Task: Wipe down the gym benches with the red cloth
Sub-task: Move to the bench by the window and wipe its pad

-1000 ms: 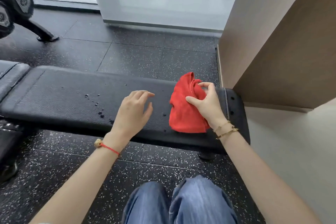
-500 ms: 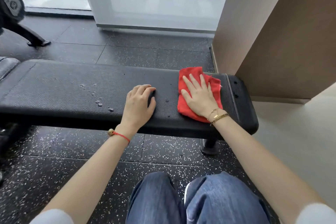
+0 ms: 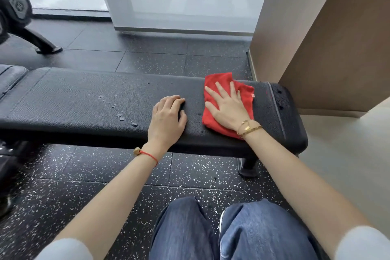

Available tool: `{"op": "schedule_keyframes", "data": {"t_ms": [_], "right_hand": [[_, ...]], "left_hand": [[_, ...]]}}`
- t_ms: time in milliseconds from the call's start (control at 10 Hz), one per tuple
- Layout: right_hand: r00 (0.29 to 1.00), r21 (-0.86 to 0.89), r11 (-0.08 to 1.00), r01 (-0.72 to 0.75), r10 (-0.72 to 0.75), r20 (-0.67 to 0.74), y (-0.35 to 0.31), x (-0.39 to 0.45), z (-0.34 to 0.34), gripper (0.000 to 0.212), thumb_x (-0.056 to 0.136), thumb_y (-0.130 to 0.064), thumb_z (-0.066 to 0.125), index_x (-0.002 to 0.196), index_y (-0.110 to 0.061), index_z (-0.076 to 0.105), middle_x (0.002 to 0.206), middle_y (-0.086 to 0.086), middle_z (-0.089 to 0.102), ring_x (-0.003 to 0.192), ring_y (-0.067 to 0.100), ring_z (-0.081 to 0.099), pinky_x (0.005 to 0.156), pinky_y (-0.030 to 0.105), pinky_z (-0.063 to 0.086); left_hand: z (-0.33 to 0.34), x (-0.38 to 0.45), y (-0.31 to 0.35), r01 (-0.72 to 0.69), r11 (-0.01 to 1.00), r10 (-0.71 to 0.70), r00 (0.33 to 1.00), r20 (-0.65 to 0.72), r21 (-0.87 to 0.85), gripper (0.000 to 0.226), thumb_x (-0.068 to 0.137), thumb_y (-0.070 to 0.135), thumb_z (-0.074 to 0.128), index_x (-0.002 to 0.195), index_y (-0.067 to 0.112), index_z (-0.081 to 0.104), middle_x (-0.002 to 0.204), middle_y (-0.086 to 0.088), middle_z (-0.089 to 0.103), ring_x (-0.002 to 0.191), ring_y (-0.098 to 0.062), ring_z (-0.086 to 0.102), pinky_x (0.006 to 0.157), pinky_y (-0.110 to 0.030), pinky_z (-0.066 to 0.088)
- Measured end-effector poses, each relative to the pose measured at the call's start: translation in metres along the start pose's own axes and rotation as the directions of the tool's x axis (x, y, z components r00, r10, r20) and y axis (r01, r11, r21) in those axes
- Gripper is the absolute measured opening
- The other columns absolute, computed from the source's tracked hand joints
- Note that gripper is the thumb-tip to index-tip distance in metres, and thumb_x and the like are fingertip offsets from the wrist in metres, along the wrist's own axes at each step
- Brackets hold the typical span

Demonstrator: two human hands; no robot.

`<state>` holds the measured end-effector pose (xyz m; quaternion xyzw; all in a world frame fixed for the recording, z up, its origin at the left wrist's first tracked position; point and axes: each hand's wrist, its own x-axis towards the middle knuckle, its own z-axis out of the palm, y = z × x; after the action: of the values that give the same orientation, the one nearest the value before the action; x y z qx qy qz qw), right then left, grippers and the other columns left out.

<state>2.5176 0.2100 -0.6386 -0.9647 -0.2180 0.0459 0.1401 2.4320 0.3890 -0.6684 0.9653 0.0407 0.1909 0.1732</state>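
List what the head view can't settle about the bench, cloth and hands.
- bench surface under the red cloth: covered, wet or dry unknown.
- Left bench end: cut by the frame edge.
- Left hand fingertips: curled under, contact unclear.
- Cloth beneath the right hand: hidden by the palm.

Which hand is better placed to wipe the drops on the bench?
Right hand: it already presses flat on the red cloth. Left hand, though nearer the drops, holds nothing.

Right hand (image 3: 229, 110) flat, left hand (image 3: 167, 119) loosely curled.
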Motion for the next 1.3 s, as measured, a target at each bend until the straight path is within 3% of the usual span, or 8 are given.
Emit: {"op": "schedule_keyframes", "data": {"t_ms": [200,400,500,700,800,1000,1100,1300], "right_hand": [[0.973,-0.003,0.974,0.226,-0.226,-0.052,-0.015,-0.035,0.016,0.052,0.096,-0.036,0.043,0.147,-0.039,0.031,0.161,-0.005,0.017,0.15,0.032,-0.001,0.122,0.048,0.002],[0.997,0.05,0.998,-0.034,0.038,-0.074,0.024,-0.018,-0.003,0.051,0.098,-0.034,0.039,0.148,-0.037,0.03,0.162,-0.005,0.014,0.15,0.032,-0.003,0.122,0.047,-0.003],[0.998,0.056,0.997,-0.047,0.049,-0.044,-0.002,0.014,-0.001,0.051,0.098,-0.036,0.036,0.149,-0.035,0.028,0.163,-0.003,0.011,0.149,0.033,-0.006,0.121,0.048,-0.006],[0.975,0.062,0.973,0.22,-0.217,-0.046,-0.018,-0.013,0.011,0.051,0.097,-0.029,0.043,0.147,-0.034,0.035,0.161,-0.005,0.018,0.15,0.031,-0.002,0.122,0.046,-0.001],[0.974,0.09,0.973,0.214,-0.206,-0.095,0.014,-0.044,0.009,0.051,0.095,-0.027,0.045,0.145,-0.034,0.039,0.159,-0.005,0.023,0.15,0.03,0.002,0.122,0.046,0.002],[0.967,0.075,0.973,-0.216,0.224,-0.122,0.092,-0.03,-0.025,0.051,0.098,-0.03,0.038,0.148,-0.033,0.033,0.162,-0.002,0.016,0.149,0.033,0.0,0.121,0.048,-0.001],[0.959,0.072,0.964,-0.256,0.262,-0.107,0.094,-0.026,-0.03,0.052,0.098,-0.03,0.037,0.149,-0.03,0.03,0.162,-0.001,0.014,0.149,0.034,-0.001,0.121,0.049,-0.001],[0.969,0.096,0.985,-0.146,0.162,-0.187,0.091,-0.091,-0.012,0.051,0.097,-0.03,0.041,0.147,-0.035,0.034,0.16,-0.006,0.02,0.15,0.03,0.002,0.123,0.042,0.0]], "left_hand": [[0.001,0.0,-0.002,-0.011,1.0,0.011,1.0,0.004,0.0,0.036,0.093,0.022,0.051,0.127,0.014,0.059,0.133,-0.002,0.057,0.126,-0.023,0.047,0.109,-0.038,0.035],[0.002,0.0,-0.003,-0.012,1.0,0.012,1.0,0.003,0.008,0.036,0.095,0.024,0.049,0.128,0.014,0.057,0.134,-0.002,0.055,0.127,-0.022,0.045,0.109,-0.038,0.034],[0.002,-0.001,-0.001,-0.005,1.0,0.005,1.0,-0.002,0.004,0.036,0.094,0.023,0.05,0.128,0.013,0.058,0.134,-0.002,0.056,0.126,-0.023,0.046,0.109,-0.038,0.034],[0.001,0.0,0.0,-0.011,1.0,0.011,1.0,0.01,-0.001,0.036,0.093,0.02,0.05,0.127,0.012,0.058,0.134,-0.003,0.056,0.127,-0.025,0.048,0.109,-0.04,0.036],[0.0,0.0,-0.001,-0.013,1.0,0.013,1.0,0.005,-0.011,0.035,0.094,0.02,0.05,0.128,0.012,0.058,0.134,-0.003,0.056,0.128,-0.024,0.047,0.11,-0.04,0.036],[0.001,-0.002,-0.002,-0.018,1.0,0.018,1.0,0.007,-0.011,0.036,0.096,0.022,0.049,0.13,0.012,0.057,0.136,-0.003,0.055,0.129,-0.022,0.045,0.111,-0.04,0.035],[0.001,-0.002,-0.001,-0.019,1.0,0.019,1.0,0.014,-0.006,0.037,0.096,0.022,0.049,0.131,0.012,0.056,0.137,-0.004,0.054,0.13,-0.023,0.045,0.112,-0.04,0.035],[0.002,-0.002,-0.004,-0.024,1.0,0.024,1.0,0.007,-0.012,0.037,0.096,0.022,0.049,0.131,0.012,0.056,0.136,-0.005,0.055,0.129,-0.024,0.045,0.111,-0.04,0.035]]}}
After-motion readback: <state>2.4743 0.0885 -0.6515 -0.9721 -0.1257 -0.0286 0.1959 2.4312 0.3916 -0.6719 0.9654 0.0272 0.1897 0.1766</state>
